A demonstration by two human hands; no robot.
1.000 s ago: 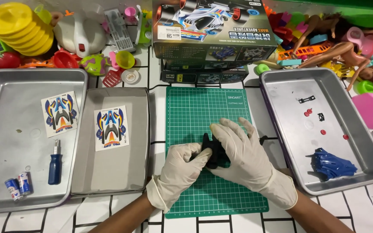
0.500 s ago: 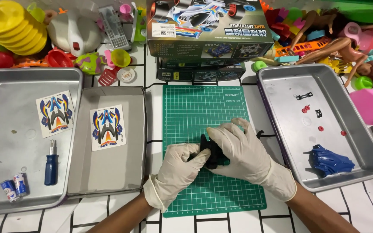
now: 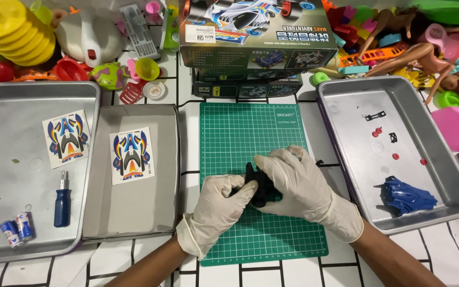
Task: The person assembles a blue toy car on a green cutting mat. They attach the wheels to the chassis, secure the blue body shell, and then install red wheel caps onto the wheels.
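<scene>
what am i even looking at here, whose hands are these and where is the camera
There is no machine here: a person works with two bare hands in white gloves. The camera sits on that person's head and looks down, so the arms come in from the bottom edge. The left hand and right hand together grip a black plastic part over a green cutting mat. To the left, metal trays hold sticker sheets, a blue screwdriver and two small batteries. The right tray holds a blue car body shell and tiny parts. Boxes and colourful toys crowd the far edge.
</scene>
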